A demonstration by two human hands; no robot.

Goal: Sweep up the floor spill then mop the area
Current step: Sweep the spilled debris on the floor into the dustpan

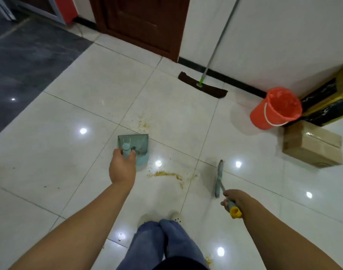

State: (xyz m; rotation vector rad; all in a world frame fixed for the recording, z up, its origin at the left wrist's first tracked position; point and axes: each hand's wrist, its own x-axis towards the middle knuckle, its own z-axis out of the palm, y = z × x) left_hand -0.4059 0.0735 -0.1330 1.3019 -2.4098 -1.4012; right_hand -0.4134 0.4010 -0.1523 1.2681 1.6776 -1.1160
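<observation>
- left hand [122, 168] curls round the handle of the teal dustpan [136, 145], left of centre.
- right hand [234, 198] grips the broom [219, 178] handle, its head at right.
- mop [202, 84] leans on the far wall [283, 36].
- yellow spill [166, 174] lies between dustpan and broom.
</observation>
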